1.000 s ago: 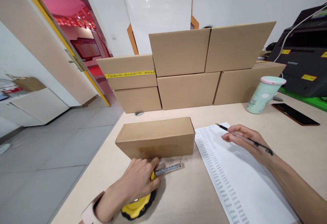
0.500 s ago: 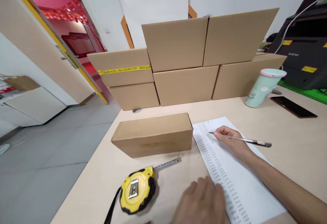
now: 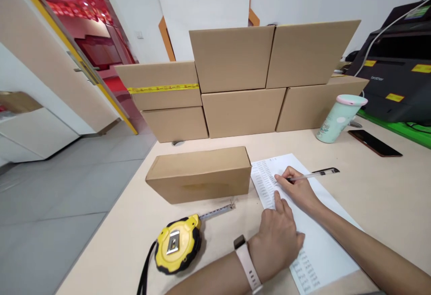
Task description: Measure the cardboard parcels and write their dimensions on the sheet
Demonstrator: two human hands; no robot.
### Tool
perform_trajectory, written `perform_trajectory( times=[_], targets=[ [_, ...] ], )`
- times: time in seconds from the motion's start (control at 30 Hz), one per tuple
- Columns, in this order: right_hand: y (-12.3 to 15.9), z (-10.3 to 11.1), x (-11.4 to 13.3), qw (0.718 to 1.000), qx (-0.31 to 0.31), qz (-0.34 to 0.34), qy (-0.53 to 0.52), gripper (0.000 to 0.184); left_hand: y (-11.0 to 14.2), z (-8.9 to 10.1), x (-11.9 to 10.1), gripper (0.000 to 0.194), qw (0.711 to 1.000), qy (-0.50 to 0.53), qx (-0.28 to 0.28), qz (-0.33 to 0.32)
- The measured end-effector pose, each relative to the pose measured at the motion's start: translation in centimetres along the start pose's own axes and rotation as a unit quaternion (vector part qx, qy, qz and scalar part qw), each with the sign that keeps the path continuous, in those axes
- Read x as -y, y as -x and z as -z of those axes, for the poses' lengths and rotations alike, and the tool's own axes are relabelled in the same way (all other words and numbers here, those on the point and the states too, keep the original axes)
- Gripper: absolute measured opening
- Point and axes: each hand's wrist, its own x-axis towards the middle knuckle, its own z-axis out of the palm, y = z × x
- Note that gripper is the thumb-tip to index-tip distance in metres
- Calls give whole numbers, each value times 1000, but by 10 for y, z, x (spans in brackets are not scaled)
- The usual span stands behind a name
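Observation:
A sheet of paper (image 3: 332, 241) with columns of small handwriting lies on the desk. My right hand (image 3: 299, 189) rests on its upper part, fingers closed around a pen (image 3: 314, 175) that slants back to the right. My left hand (image 3: 278, 236) lies on the sheet's left side, holding nothing; its index finger points up along the writing and the thumb is spread. To the left, a yellow and black tape measure (image 3: 177, 244) sits with a short length of blade out. Behind it stands a small cardboard box (image 3: 198, 176), close to the paper's edge.
Several larger cardboard boxes (image 3: 244, 113) are stacked along the back of the desk (image 3: 215, 218). At right stand a mint-green cup (image 3: 340, 120), a dark phone (image 3: 374, 143) and a black printer (image 3: 393, 70). The desk's left edge borders grey floor tiles.
My left hand has moved up from the lower edge onto the paper, index finger now beside the writing. My right hand still holds the pen, whose back end has tilted upward.

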Motion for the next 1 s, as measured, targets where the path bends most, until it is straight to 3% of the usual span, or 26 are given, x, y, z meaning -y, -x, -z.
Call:
perform_trajectory(
  times=[0.17,0.33,1.0],
  targets=[
    [-3,-3,-5,997,25,-53,-44,36,-2,5,5,68,999,37,21,2],
    [-3,-4,-10,999,-9,15,50,35,-4,1,8,65,1000,27,-4,-7],
    [-1,-5,-11,997,11,27,71,32,-1,-8,6,65,998,-17,-52,-9]
  ],
)
